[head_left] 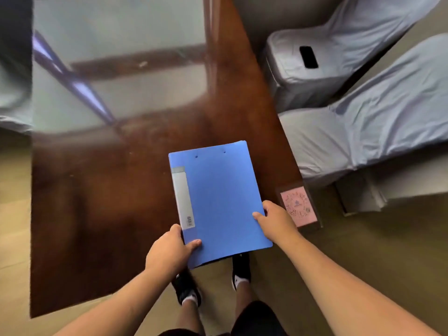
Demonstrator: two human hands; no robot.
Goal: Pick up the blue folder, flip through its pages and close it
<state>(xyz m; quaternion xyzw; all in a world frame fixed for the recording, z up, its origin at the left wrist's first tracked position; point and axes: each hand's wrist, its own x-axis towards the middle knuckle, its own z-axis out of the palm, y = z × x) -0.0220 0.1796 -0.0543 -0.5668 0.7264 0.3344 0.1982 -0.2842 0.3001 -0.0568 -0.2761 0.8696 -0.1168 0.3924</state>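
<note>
- The blue folder [219, 202] is closed, front cover up, with its spine label along the left edge. It is held over the near edge of the wooden table [109, 202]; its near end overhangs the floor. Whether its far end rests on the table cannot be determined.
- The left hand [169, 251] is closed on the folder's near-left corner, thumb on the cover and fingers out of sight underneath.
- The right hand [276, 220] is closed on the right edge, thumb on the cover and fingers curled around the edge.
- Progress, as judged: the folder is in hand, so pickup is done or nearly done. The cover is shut; whether the pages have been flipped cannot be determined.
- Containers: the folder is the only holder in view. Its contents are hidden by the closed cover.
- A pink card [299, 207] in a clear sleeve lies on the table corner, just beside the right hand.
- Two covered chairs [363, 132] stand right of the table. A dark flat object [308, 57] lies on the far one.
</note>
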